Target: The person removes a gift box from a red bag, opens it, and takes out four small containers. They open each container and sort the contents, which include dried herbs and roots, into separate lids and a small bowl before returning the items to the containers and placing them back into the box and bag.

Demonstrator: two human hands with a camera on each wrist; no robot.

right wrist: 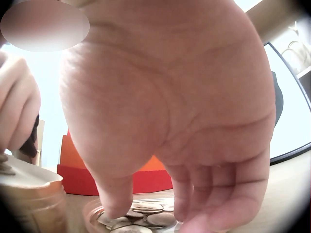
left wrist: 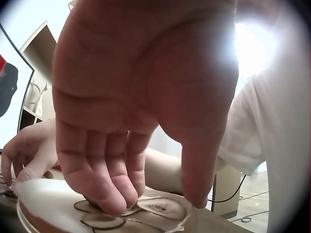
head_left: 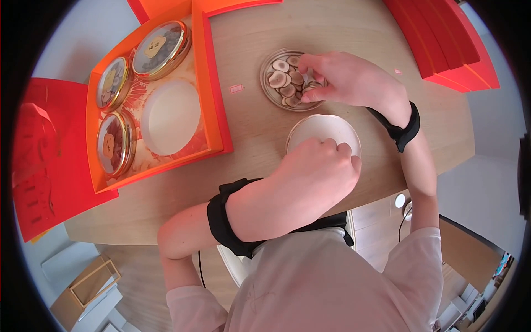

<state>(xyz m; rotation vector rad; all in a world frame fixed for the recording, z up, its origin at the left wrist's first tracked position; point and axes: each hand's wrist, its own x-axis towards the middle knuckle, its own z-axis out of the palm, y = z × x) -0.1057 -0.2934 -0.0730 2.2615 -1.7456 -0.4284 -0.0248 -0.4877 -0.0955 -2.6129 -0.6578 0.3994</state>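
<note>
A shallow clear round dish (head_left: 264, 84) holds several dried, pale slices (head_left: 277, 79) with dark rims. My right hand (head_left: 354, 83) reaches over it from the right, thumb and fingertips spread apart among the slices in the right wrist view. Nearer my body stands a round container (head_left: 326, 120) with a white inside. My left hand (head_left: 315, 171) is over it and hides part of its mouth. In the left wrist view, its fingertips reach down onto similar slices (left wrist: 163, 208) inside, while the thumb hangs apart near the rim.
At the left, an orange box (head_left: 215, 110) holds three gold-rimmed jars (head_left: 159, 51) beside a round white recess (head_left: 171, 117). A red bag (head_left: 38, 149) lies past it. A red folded box (head_left: 442, 44) stands back right. The table's front edge (head_left: 381, 188) is close to my body.
</note>
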